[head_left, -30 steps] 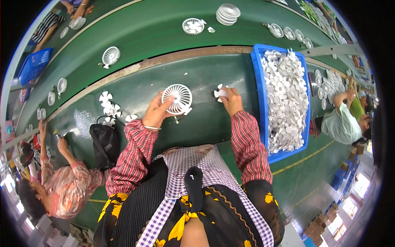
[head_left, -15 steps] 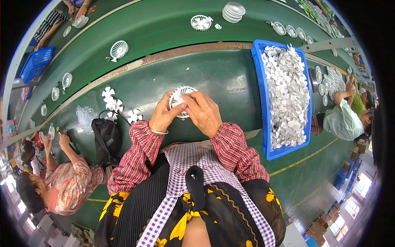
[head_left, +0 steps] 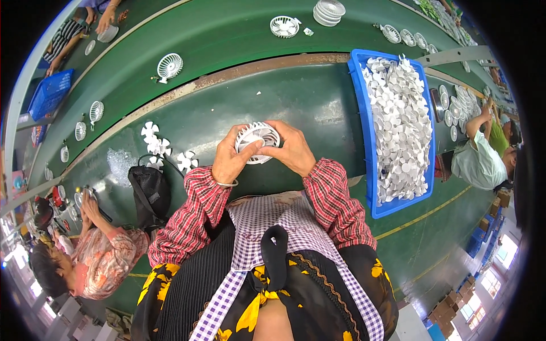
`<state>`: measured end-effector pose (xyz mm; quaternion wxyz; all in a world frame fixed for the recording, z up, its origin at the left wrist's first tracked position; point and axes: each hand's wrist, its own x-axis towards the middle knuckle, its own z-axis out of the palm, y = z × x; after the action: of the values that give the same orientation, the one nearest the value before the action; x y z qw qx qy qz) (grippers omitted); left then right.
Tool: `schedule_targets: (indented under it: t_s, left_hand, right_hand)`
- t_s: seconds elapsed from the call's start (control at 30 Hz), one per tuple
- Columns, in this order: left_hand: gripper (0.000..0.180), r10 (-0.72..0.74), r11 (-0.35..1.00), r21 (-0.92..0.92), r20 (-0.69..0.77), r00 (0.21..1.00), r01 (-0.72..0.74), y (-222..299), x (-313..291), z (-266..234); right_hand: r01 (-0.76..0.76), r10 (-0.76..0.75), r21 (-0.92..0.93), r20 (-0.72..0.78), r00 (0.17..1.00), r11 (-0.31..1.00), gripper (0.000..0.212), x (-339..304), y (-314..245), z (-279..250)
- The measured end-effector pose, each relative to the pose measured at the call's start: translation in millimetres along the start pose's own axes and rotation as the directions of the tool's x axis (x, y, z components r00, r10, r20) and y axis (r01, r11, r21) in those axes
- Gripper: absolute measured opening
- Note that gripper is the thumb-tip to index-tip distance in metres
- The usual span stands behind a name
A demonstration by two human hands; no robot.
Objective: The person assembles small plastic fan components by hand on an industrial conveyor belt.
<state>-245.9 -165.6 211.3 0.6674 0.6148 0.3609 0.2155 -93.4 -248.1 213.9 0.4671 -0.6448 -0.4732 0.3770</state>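
Between my hands, over the green bench, is a round white fan housing (head_left: 263, 131) with a slotted rim. My left hand (head_left: 232, 156) grips its left side, the thumb laid across the front. My right hand (head_left: 293, 149) wraps its right side, its thumb pressing near the middle, so both thumbs almost meet there. White blades show partly inside the ring; the thumbs cover the centre. Left of my hands lie several loose white fan blades (head_left: 186, 161). To the right stands a blue crate (head_left: 371, 142) heaped with white fan blades (head_left: 400, 125).
A green conveyor belt (head_left: 227, 48) runs beyond the bench, carrying white fan housings (head_left: 169, 67) and a stack of round covers (head_left: 328, 12). Near my left arm are a black bag (head_left: 149, 196) and a clear plastic bag (head_left: 120, 165). Co-workers sit on both sides.
My right hand has shifted from fingers over the housing's middle to a hold round its right side. The housing now faces up more openly. Conveyor items have drifted slightly right in view.
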Motion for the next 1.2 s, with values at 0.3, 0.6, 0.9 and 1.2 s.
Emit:
schedule_targets:
  t_s: [0.3, 0.6, 0.9, 1.2]
  left_hand:
    - [0.030, 0.023, 0.988, 0.152, -0.100, 0.995, -0.008, 7, 11, -9]
    - [0.035, -0.139, 0.983, 0.107, -0.080, 0.987, 0.147, -58, 132, -44]
    - [0.057, -0.183, 0.921, 0.339, -0.061, 0.981, 0.193, -75, 367, -92]
    - [0.066, 0.130, 0.057, 0.939, -0.345, 0.930, 0.340, -40, 321, -157]
  right_hand:
    - [-0.130, 0.153, 0.280, -0.064, 0.986, 0.951, 0.041, 17, 20, 26]
    - [-0.230, 0.262, 0.221, -0.128, 0.956, 0.948, 0.053, 98, 58, 21]
    - [-0.349, -0.041, -0.323, -0.782, 0.621, 0.880, 0.030, 35, 100, -203]
    - [-0.781, 0.134, -0.442, -0.828, 0.544, 0.440, 0.061, 43, 132, -298]
